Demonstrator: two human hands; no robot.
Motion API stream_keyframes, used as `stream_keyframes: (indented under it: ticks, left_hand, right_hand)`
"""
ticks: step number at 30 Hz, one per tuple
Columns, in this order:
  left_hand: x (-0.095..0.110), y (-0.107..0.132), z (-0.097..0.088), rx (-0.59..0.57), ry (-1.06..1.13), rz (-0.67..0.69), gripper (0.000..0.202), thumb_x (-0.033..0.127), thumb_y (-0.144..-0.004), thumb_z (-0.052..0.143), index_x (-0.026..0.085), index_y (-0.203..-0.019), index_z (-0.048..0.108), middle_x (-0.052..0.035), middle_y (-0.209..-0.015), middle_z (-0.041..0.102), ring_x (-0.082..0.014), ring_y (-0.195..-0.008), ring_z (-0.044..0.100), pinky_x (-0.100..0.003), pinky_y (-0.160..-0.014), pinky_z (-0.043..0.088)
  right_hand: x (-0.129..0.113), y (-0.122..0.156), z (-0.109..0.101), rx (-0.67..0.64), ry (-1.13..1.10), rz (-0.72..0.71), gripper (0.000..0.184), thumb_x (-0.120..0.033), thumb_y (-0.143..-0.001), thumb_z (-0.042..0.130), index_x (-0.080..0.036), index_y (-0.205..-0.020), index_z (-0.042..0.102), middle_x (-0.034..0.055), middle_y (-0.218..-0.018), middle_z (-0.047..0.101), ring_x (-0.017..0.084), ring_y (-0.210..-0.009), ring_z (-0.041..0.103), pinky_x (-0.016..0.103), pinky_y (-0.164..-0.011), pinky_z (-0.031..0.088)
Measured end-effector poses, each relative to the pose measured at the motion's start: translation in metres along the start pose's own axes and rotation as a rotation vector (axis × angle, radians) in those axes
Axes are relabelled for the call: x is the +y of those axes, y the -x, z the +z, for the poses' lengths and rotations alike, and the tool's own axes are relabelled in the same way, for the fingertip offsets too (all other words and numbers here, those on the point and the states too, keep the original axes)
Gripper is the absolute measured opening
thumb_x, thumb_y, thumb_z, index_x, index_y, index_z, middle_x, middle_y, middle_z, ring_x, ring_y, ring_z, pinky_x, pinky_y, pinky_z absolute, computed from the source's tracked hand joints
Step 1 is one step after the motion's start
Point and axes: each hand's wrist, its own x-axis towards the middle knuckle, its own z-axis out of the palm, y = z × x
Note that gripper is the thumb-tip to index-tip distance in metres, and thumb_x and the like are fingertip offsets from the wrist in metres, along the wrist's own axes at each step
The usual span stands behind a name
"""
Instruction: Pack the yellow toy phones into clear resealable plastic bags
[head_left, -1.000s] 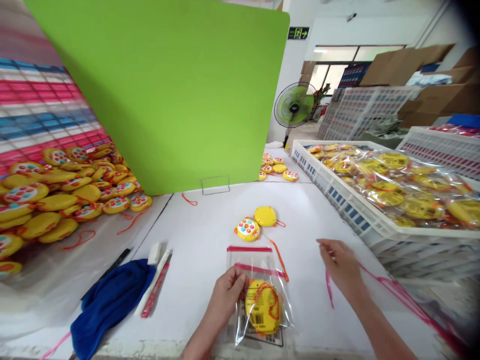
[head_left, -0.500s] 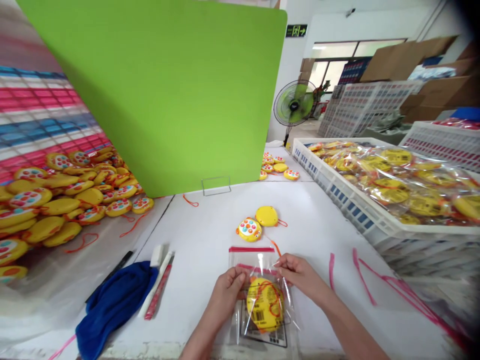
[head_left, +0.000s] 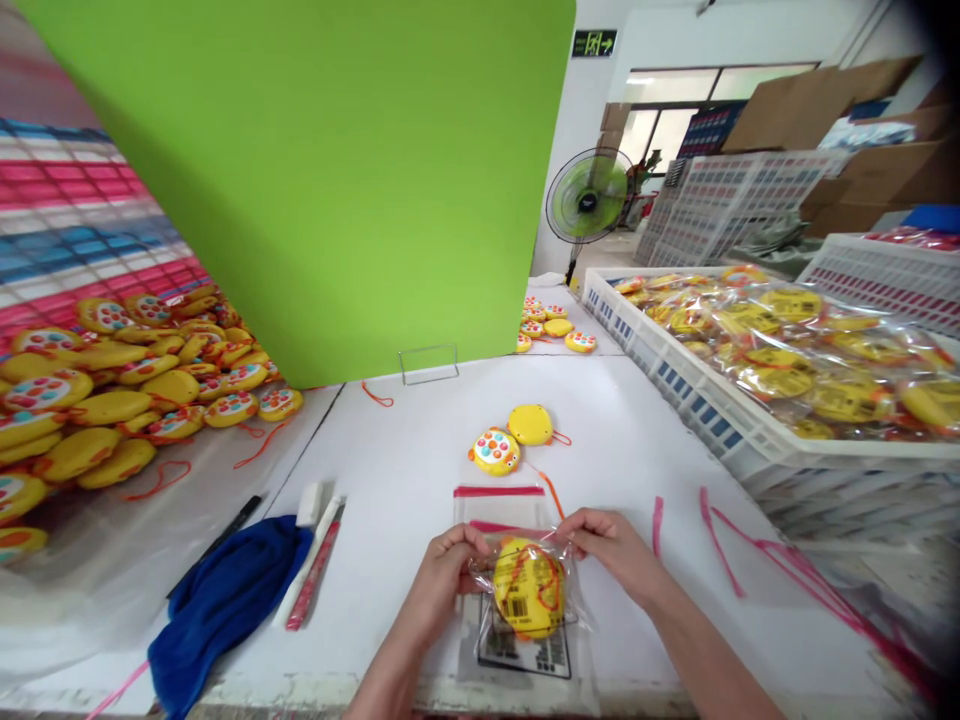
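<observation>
A clear zip bag [head_left: 581,590] with a pink seal strip holds a yellow toy [head_left: 525,595], which has an orange cord and a printed barcode side facing up. My left hand [head_left: 450,560] pinches the bag's upper left corner. At the upper right corner, my right hand [head_left: 604,545] pinches the bag edge. Beneath it lies another clear bag [head_left: 499,507] with a red strip and black printing. Just beyond are a toy with coloured buttons [head_left: 495,451] and a plain yellow toy [head_left: 530,425] with an orange cord.
Left of my hands lie a blue cloth [head_left: 229,600], a red-and-white stick [head_left: 315,575] and a black pen [head_left: 217,545]. Many loose toys [head_left: 112,407] are heaped at the left beside a green board [head_left: 360,190]. A white crate [head_left: 750,450] of bagged toys stands at the right.
The bag with the toy has been raised slightly and its top edge pulled taut between my hands. More of the lower bag's printing shows.
</observation>
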Motion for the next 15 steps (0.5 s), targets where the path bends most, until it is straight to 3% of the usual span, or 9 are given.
stream_keyframes:
  ticks: [4, 8, 12, 15]
  left_hand:
    - [-0.001, 0.002, -0.002, -0.038, 0.036, 0.051, 0.023, 0.035, -0.072, 0.060, 0.017, -0.061, 0.051, 0.0040, -0.058, 0.045, -0.0110, -0.055, 0.044, -0.023, -0.050, 0.044]
    - [-0.007, 0.001, -0.003, -0.027, 0.006, 0.079, 0.038, 0.044, -0.074, 0.066, 0.018, -0.059, 0.043, 0.0042, -0.058, 0.046, -0.0101, -0.055, 0.044, -0.022, -0.053, 0.042]
    - [-0.013, -0.003, -0.003, 0.012, -0.057, 0.147, 0.047, 0.035, -0.069, 0.073, 0.021, -0.058, 0.030, 0.0083, -0.049, 0.041, -0.0061, -0.048, 0.038, -0.017, -0.049, 0.032]
    - [-0.014, -0.003, 0.001, 0.009, -0.091, 0.135, 0.037, 0.028, -0.066, 0.071, 0.021, -0.066, 0.034, 0.0053, -0.065, 0.054, -0.0098, -0.059, 0.052, -0.020, -0.055, 0.040]
  right_hand:
    - [-0.008, 0.001, 0.004, 0.013, -0.009, -0.021, 0.016, -0.029, -0.075, 0.056, -0.017, -0.079, 0.066, 0.0021, -0.075, 0.068, 0.015, -0.064, 0.057, 0.028, -0.063, 0.045]
    - [-0.016, 0.002, 0.012, 0.012, -0.033, 0.049, 0.038, -0.052, -0.083, 0.050, -0.018, -0.095, 0.063, -0.0013, -0.065, 0.062, 0.013, -0.053, 0.054, 0.025, -0.050, 0.042]
    - [-0.018, 0.004, 0.015, -0.092, 0.092, 0.071, 0.039, -0.056, -0.079, 0.058, -0.018, -0.069, 0.057, -0.0043, -0.050, 0.054, 0.010, -0.044, 0.049, 0.021, -0.041, 0.033]
    - [-0.021, 0.004, -0.004, -0.025, 0.031, 0.064, 0.040, -0.056, -0.078, 0.060, -0.018, -0.068, 0.056, -0.0037, -0.049, 0.056, 0.010, -0.041, 0.050, 0.021, -0.040, 0.037]
